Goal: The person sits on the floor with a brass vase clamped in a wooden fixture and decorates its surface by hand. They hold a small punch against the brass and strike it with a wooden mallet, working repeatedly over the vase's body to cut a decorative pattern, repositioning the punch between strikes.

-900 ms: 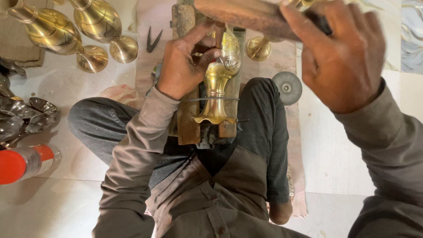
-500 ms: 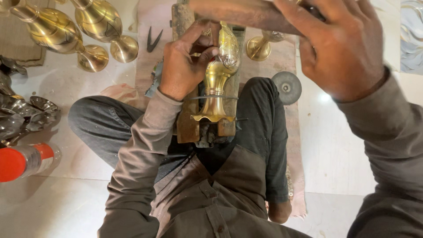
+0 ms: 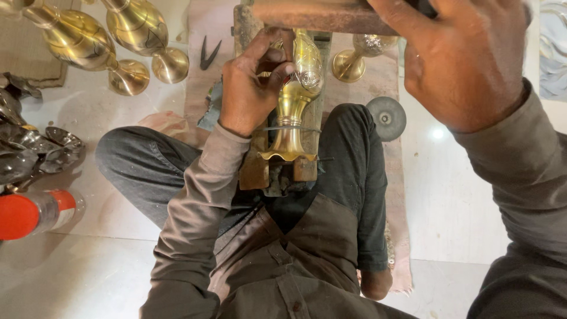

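Down between the person's crossed legs, a brass vase [image 3: 293, 112] lies on its side on a wooden block [image 3: 255, 168], its scalloped foot toward the body and a thin wire looped round its narrow stem. The left hand [image 3: 253, 88] is curled against the vase's upper body, fingers [image 3: 277, 66] bent and pressing on the patterned part, gripping it in place. The right hand [image 3: 466, 59] is raised close to the camera, clenched round the handle of a wooden mallet [image 3: 319, 15] whose bar runs across the top of the view above the vase. On the pale floor to the left lie 2 more brass vases [image 3: 106, 35], dark metal leaf-shaped pieces [image 3: 32, 147] and a red-capped bottle [image 3: 35, 212]. Beyond the block stands a small brass goblet [image 3: 354, 56], a grey round disc [image 3: 385, 118] sits by the right knee, and a dark pair of pincers [image 3: 208, 54] rests on the pink cloth [image 3: 201, 82].
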Motion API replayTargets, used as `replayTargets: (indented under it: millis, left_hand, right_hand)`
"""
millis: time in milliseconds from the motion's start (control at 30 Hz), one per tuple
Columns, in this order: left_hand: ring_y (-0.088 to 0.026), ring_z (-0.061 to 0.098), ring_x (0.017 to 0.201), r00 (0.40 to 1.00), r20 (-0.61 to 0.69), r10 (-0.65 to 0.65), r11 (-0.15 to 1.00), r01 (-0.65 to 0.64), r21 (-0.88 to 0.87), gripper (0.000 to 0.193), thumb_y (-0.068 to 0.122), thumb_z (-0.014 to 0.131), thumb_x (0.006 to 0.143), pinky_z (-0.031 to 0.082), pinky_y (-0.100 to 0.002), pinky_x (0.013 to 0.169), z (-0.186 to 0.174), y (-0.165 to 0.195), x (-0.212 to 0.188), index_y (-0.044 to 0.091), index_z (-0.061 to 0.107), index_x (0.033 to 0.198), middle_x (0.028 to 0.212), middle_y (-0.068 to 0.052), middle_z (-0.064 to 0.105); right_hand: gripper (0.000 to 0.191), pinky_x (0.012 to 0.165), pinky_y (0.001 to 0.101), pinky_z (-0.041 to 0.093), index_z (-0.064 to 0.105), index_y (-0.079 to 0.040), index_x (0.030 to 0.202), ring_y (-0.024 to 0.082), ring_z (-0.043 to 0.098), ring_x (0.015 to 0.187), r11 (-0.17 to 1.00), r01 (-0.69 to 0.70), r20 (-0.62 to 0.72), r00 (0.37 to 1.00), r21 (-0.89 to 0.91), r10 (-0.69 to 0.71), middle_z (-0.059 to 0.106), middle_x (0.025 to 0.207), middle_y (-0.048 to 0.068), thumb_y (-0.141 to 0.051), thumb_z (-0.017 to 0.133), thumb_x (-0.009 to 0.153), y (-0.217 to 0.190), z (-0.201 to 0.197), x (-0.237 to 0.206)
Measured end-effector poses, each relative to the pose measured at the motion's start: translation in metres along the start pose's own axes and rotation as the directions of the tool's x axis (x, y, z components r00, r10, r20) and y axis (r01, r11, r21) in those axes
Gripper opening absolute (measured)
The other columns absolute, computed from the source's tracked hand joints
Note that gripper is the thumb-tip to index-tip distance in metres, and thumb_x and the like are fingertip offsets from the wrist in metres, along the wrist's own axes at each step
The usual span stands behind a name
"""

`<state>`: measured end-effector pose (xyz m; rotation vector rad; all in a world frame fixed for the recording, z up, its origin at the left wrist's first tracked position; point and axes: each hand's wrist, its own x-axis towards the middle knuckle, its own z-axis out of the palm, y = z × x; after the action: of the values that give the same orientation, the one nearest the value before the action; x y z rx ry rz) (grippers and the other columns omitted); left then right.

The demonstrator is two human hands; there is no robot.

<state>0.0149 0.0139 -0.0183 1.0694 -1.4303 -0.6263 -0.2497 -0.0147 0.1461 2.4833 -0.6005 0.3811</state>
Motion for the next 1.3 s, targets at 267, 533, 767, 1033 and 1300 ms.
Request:
replayTargets:
  millis: [267,533,767,1033,1300]
  left_hand:
    - [-0.016,0.079,0.098,0.998,-0.040,-0.048,0.994,0.044,-0.099,0.051,-0.001,0.078,0.097,0.073,-0.029,0.079,0.004,-0.001,-0.008,0.005,0.057,0.143,0.107,-0.012,0.078]
    - [-0.016,0.079,0.096,0.994,-0.107,-0.004,0.998,-0.003,-0.062,0.051,-0.004,0.077,0.098,0.072,-0.029,0.081,0.006,-0.003,-0.017,0.004,0.057,0.144,0.106,-0.011,0.078]
    - [-0.015,0.080,0.091,0.988,-0.135,-0.069,0.991,0.053,-0.121,0.048,-0.002,0.075,0.099,0.071,-0.027,0.077,0.010,-0.004,-0.023,0.002,0.056,0.143,0.103,-0.010,0.079]
    - [-0.014,0.077,0.101,0.968,-0.246,0.044,0.997,-0.057,-0.046,0.044,0.000,0.076,0.102,0.068,-0.026,0.082,0.018,-0.004,-0.032,0.001,0.055,0.141,0.110,-0.012,0.076]
    - [-0.013,0.077,0.098,0.968,-0.252,-0.021,0.999,0.010,-0.044,0.043,0.000,0.077,0.101,0.066,-0.025,0.080,0.020,-0.004,-0.032,0.000,0.057,0.139,0.104,-0.010,0.077]
  right_hand:
    - [0.057,0.089,0.0360,0.046,0.062,-0.005,0.150,0.023,0.056,0.101,0.999,0.005,-0.034,0.999,0.035,-0.004,0.058,0.118,0.010,0.011,0.062,0.095,0.001,0.010,-0.009]
    - [0.058,0.096,0.0367,0.044,0.065,-0.008,0.152,0.022,0.055,0.106,0.996,0.041,-0.045,0.998,-0.074,-0.045,0.059,0.124,0.009,0.012,0.058,0.099,0.002,0.011,-0.002]
    - [0.060,0.103,0.0375,0.042,0.067,-0.013,0.152,0.021,0.055,0.114,0.968,0.109,-0.006,0.994,-0.227,-0.113,0.061,0.132,0.006,0.010,0.059,0.098,-0.001,-0.008,0.009]
    - [0.058,0.105,0.0405,0.039,0.066,-0.013,0.151,0.024,0.054,0.122,0.969,0.109,0.034,0.994,-0.224,-0.104,0.060,0.136,0.008,0.008,0.059,0.097,-0.013,-0.023,0.014]
    - [0.053,0.104,0.0413,0.039,0.067,-0.013,0.150,0.025,0.053,0.120,0.978,0.111,0.034,0.994,-0.178,-0.106,0.060,0.135,0.008,0.005,0.059,0.100,-0.016,-0.022,0.012]
